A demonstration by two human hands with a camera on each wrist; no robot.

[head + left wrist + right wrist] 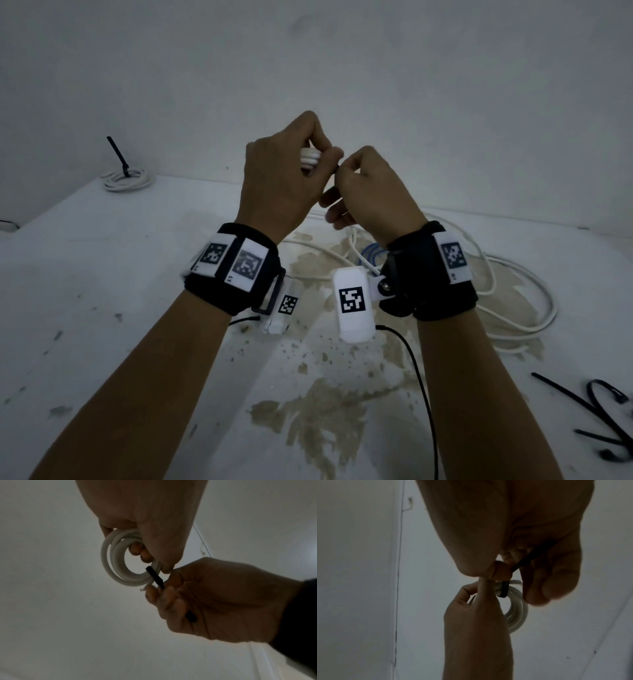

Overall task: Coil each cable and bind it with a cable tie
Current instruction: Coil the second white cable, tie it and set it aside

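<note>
Raised above the table, my left hand (291, 164) grips a small white coiled cable (120, 566), its fingers through the ring and the thumb pressed on the outside. A black cable tie (155, 578) crosses the coil's edge. My right hand (363, 185) pinches that tie between thumb and fingers right beside the coil; in the right wrist view the cable tie (504, 589) wraps over the white coiled cable (517, 609). The head view shows only a sliver of the coiled cable (310, 158) between the hands.
A bound white coil (126, 178) with an upright black tie lies at the table's far left. Loose white cables (507, 298) and a blue one (375, 255) sprawl under my right wrist. Spare black ties (596, 414) lie at the near right. The table (102, 308) is stained.
</note>
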